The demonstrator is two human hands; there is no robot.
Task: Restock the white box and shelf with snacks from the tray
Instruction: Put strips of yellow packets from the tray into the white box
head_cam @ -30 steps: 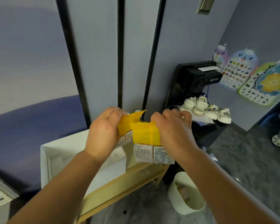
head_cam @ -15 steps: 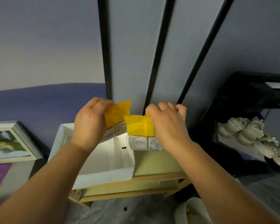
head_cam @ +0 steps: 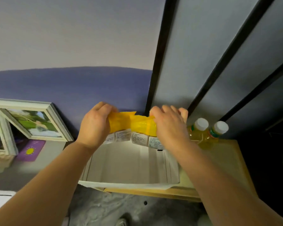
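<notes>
Both hands hold a row of several yellow snack packets [head_cam: 132, 126] with white printed labels along their lower edge. My left hand [head_cam: 95, 126] grips the left end and my right hand [head_cam: 169, 128] grips the right end. The packets hang over the far side of the open white box [head_cam: 129, 184], which shows only bare white floor inside. The box stands on a light wooden shelf [head_cam: 227, 162]. The tray is not in view.
Two bottles of yellow drink with white caps [head_cam: 201, 132] stand on the shelf just right of my right hand. Framed pictures [head_cam: 34, 121] lean against the blue wall at the left. Dark vertical bars [head_cam: 158, 62] run up behind the box. Grey carpet lies below.
The view has swung left and down, so the box and the bottles now show fully. My hands have moved apart, spreading the packets into a wider row.
</notes>
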